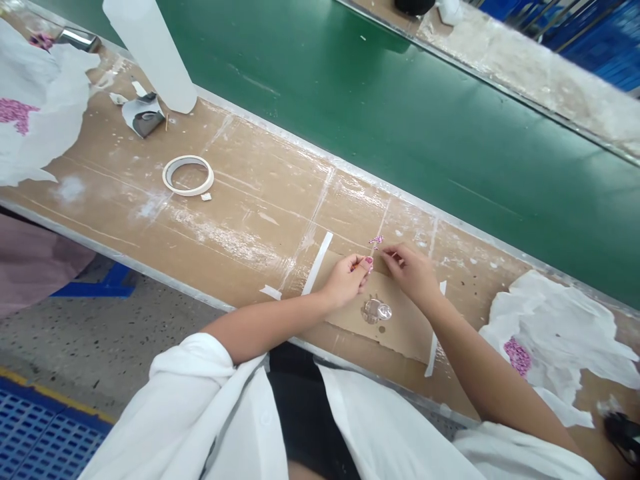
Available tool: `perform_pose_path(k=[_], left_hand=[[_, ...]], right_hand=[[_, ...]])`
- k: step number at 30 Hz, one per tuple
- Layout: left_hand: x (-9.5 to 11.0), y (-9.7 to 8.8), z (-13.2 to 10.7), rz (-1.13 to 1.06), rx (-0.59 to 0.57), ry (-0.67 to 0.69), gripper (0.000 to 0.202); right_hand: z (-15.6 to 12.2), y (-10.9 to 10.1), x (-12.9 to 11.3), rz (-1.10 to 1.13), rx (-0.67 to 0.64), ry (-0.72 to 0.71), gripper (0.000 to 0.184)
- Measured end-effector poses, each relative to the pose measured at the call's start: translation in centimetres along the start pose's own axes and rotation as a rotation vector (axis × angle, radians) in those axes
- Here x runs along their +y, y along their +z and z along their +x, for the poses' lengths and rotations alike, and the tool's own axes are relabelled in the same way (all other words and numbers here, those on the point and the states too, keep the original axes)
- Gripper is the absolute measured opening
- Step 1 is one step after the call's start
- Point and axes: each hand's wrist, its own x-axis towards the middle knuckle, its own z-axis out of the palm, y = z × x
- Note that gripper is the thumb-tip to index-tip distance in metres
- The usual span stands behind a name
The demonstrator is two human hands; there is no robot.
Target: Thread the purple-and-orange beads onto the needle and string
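My left hand [346, 279] is curled in a pinch on a small pink glittery piece [369, 264] over a cardboard sheet [400, 327] on the brown bench. My right hand [413, 270] sits just to its right, fingers pinched together near another tiny pink speck [376, 240]; what it holds is too small to name. A small clear round dish [377, 311] lies on the cardboard just below both hands.
A roll of white tape [187, 175] lies to the left. White tissue paper with pink pieces [553, 333] is at the right, more white paper [35, 107] far left. A white bottle [153, 50] stands by the green conveyor belt [400, 113]. Tape strips [317, 263] lie near my hands.
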Motion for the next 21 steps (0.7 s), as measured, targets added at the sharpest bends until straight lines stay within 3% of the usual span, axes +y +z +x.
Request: perform_pose_path(k=[4,7,12,14,17,21], left_hand=[[-0.1,0.0,0.2,0.030,0.004,0.000,0.022],[0.0,0.0,0.3,0.002,0.025,-0.027,0.011],[0.4,-0.1,0.1,0.002,0.009,-0.024,0.010],[0.6,-0.2,0.1,0.016,-0.019,-0.004,0.009],[0.7,-0.3,0.1,0.024,-0.032,-0.002,0.012],[0.8,-0.3,0.0,0.026,-0.047,-0.020,0.018]], right_hand=[[0.6,1.0,0.8,-0.131,0.003,-0.039,0.026],[0.6,1.5,0.4,-0.216,-0.005,-0.047,0.025],[1.5,1.6,0.1,-0.348,-0.111,-0.058,0.022],[2.1,1.5,0.1,-0.277,-0.140,-0.015,0.018],[2.5,1.0,0.0,0.006,-0.130,0.102,0.014],[1.1,0.1,-1.0,0.310,-0.139,0.218,0.019]])
